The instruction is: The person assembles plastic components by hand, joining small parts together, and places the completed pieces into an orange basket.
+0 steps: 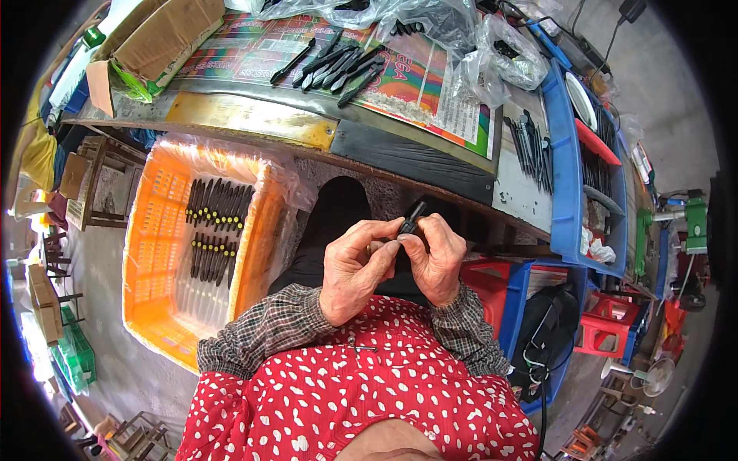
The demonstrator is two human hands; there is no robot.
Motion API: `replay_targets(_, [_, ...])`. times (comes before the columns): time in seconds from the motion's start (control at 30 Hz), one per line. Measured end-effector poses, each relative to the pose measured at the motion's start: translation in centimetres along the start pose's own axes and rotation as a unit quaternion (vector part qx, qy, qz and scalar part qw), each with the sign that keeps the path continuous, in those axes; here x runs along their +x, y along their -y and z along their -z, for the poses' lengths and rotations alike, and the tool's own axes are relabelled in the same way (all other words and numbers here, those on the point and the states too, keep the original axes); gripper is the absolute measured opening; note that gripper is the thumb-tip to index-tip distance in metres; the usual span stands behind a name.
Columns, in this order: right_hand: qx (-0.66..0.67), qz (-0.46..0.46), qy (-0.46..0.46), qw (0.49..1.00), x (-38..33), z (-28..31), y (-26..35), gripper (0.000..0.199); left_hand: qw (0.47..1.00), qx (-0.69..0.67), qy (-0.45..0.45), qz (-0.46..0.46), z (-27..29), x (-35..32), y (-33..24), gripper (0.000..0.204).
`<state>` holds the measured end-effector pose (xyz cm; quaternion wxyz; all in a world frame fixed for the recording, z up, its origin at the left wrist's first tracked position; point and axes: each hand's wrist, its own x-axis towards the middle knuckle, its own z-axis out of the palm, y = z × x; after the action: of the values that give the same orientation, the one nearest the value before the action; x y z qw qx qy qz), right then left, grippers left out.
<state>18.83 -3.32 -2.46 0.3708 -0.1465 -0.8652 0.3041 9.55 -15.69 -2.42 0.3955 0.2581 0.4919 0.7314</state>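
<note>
My left hand [354,265] and my right hand [438,257] meet in front of my body, below the table edge. Both pinch one small black plastic part [412,219] between fingertips; its top end sticks up above my fingers. A loose pile of similar black slim parts [334,65] lies on the colourful printed sheet [419,81] on the table ahead. To my left stands an orange plastic crate [157,253] lined with clear film, holding two rows of black pieces with yellow tips [217,230].
Clear plastic bags [453,34] lie at the table's back. A blue tray [565,165] with more black parts stands on the right. A cardboard box [157,42] rests at the back left. Red and blue crates [511,288], a black bag and stools sit lower right.
</note>
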Motion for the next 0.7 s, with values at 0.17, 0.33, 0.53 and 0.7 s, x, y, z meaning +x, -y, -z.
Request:
replay_targets(0.17, [0.001,0.017,0.006,1.000,0.29,0.26,-0.23,0.028,1.000,-0.010,0.003,0.026,-0.06,-0.03,-0.37,0.028])
replay_targets(0.33, [0.039,0.012,-0.001,0.999,0.17,0.06,-0.38,0.027,0.999,-0.020,0.012,0.029,-0.02,-0.03,-0.23,0.027])
replay_targets(0.53, [0.073,-0.023,-0.008,0.997,-0.16,-0.26,-0.32,0.026,0.999,-0.028,0.009,0.030,-0.08,-0.07,-0.34,0.027])
replay_targets(0.7, [0.098,-0.046,-0.013,0.994,-0.43,-0.49,-0.52,0.026,1.000,-0.007,0.008,0.006,-0.04,-0.04,0.02,0.028])
